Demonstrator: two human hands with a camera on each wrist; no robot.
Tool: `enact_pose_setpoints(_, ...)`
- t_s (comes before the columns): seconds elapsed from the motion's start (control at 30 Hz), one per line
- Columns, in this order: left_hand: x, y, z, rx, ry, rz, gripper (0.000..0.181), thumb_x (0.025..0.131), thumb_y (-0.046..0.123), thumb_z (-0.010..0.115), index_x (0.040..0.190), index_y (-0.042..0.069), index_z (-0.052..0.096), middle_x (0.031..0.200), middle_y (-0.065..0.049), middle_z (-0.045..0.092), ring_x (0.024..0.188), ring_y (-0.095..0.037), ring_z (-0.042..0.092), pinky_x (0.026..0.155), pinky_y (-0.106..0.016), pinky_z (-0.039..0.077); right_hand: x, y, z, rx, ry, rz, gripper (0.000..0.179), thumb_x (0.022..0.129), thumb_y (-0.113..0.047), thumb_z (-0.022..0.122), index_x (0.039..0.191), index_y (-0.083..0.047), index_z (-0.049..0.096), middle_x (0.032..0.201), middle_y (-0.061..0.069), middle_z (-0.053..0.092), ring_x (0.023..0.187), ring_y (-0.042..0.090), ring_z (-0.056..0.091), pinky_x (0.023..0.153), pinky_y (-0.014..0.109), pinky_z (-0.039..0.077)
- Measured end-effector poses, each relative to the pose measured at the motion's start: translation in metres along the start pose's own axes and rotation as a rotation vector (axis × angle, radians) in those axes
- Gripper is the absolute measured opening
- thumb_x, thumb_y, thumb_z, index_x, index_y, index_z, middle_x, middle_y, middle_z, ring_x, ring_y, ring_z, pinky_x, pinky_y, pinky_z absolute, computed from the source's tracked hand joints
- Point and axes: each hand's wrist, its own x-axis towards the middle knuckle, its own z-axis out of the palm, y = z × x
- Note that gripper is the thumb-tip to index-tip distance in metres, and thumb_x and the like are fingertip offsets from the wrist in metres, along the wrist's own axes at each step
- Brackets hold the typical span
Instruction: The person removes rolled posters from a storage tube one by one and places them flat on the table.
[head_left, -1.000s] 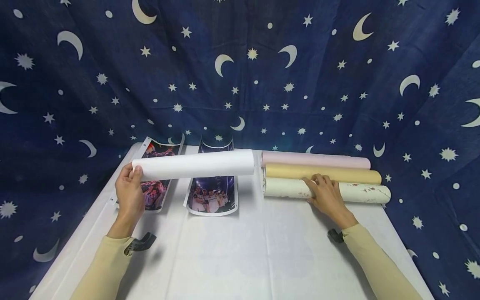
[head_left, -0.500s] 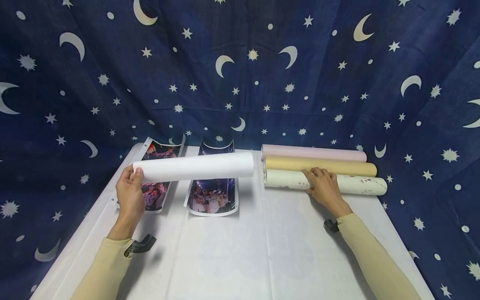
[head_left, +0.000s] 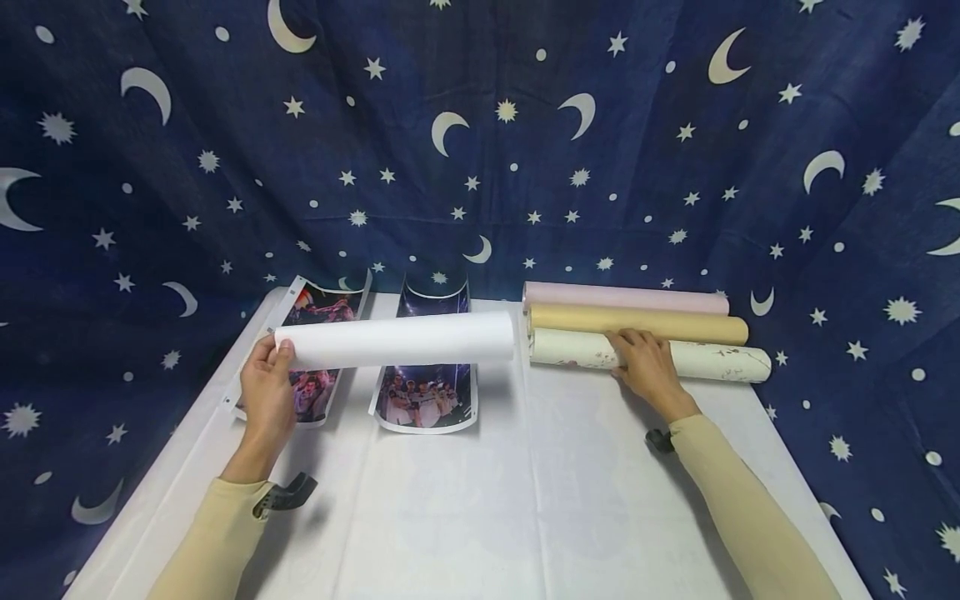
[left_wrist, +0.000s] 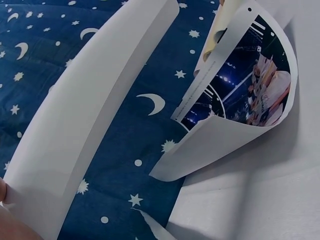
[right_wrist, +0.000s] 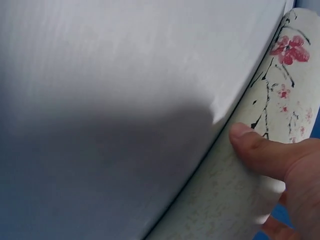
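My left hand [head_left: 267, 392] pinches the left end of a white paper roll [head_left: 397, 340], thumb in front, and holds it raised above the table. In the left wrist view the white roll [left_wrist: 85, 115] runs diagonally, with only bits of the fingers showing. On the right, my right hand [head_left: 648, 371] grips the middle of a cream wallpaper roll with a flower print [head_left: 720, 361]. The right wrist view shows the thumb [right_wrist: 260, 152] along this roll's near side, by pink blossoms [right_wrist: 290, 50]. Directly behind it lie a yellow roll [head_left: 637, 321] and a pink roll [head_left: 622, 297], side by side.
Two curled photo posters [head_left: 427, 400] [head_left: 315, 392] lie on the left half of the white-covered table [head_left: 480, 517], partly hidden behind the raised roll. A dark blue curtain [head_left: 480, 192] with moons and stars hangs along the back and sides.
The right hand has pushed the three coloured rolls back toward the curtain. The left hand and its white roll have shifted slightly right and down.
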Motion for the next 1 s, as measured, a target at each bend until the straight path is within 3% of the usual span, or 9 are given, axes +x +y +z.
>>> enact_pose_setpoints(0.23,-0.002,-0.005,0.002,0.035,-0.019,0.004,0.022,0.102,0.021,0.052,0.121,0.009,0.055,0.109,0.008,0.065,0.107,-0.009,0.059,0.092,-0.016,0.045,0.004,0.005,0.000,0.002,-0.010,-0.028,0.079,0.076,-0.014,0.084,0.145,-0.014,0.047,0.135,0.019,0.054,0.125,0.046,0.048,0.099,0.068,0.037)
enact_pose_setpoints(0.4,-0.005,-0.006,0.006,0.057,-0.043,-0.002,0.025,0.102,0.021,0.052,0.123,0.009,0.053,0.108,0.008,0.064,0.107,-0.008,0.059,0.093,-0.015,0.045,0.001,0.000,-0.004,0.024,-0.006,-0.020,0.080,0.077,-0.016,0.083,0.147,-0.015,0.044,0.141,0.020,0.048,0.129,0.046,0.043,0.105,0.069,0.030)
enact_pose_setpoints(0.53,-0.007,-0.006,0.012,0.064,-0.077,0.008,0.023,0.102,0.020,0.051,0.123,0.010,0.052,0.107,0.009,0.064,0.106,-0.007,0.058,0.091,-0.014,0.045,-0.003,-0.015,-0.018,0.032,0.104,-0.052,0.071,0.082,-0.019,0.079,0.145,-0.017,0.045,0.142,0.020,0.047,0.129,0.044,0.043,0.107,0.066,0.029)
enact_pose_setpoints(0.73,-0.011,-0.009,0.025,0.044,-0.121,0.035,0.018,0.102,0.016,0.053,0.118,0.009,0.057,0.100,0.011,0.067,0.099,-0.007,0.059,0.087,-0.015,0.047,-0.010,-0.048,-0.055,0.089,0.322,-0.107,0.055,0.088,-0.021,0.073,0.139,-0.015,0.053,0.137,0.017,0.053,0.127,0.041,0.048,0.104,0.060,0.033)
enact_pose_setpoints(0.83,-0.013,-0.011,0.032,0.091,-0.142,0.031,0.017,0.102,0.016,0.052,0.118,0.011,0.057,0.101,0.014,0.066,0.100,-0.006,0.059,0.088,-0.014,0.047,-0.015,-0.065,-0.073,0.128,0.385,-0.121,0.050,0.090,-0.023,0.070,0.136,-0.013,0.056,0.134,0.016,0.055,0.126,0.040,0.049,0.103,0.059,0.034)
enact_pose_setpoints(1.0,-0.018,-0.015,0.044,0.128,-0.192,0.007,0.030,0.102,0.018,0.052,0.127,0.002,0.053,0.102,0.014,0.065,0.102,-0.006,0.059,0.091,-0.016,0.045,-0.023,-0.092,-0.094,0.171,0.479,-0.199,0.047,0.089,-0.027,0.067,0.133,-0.011,0.059,0.131,0.016,0.058,0.123,0.039,0.051,0.103,0.059,0.035)
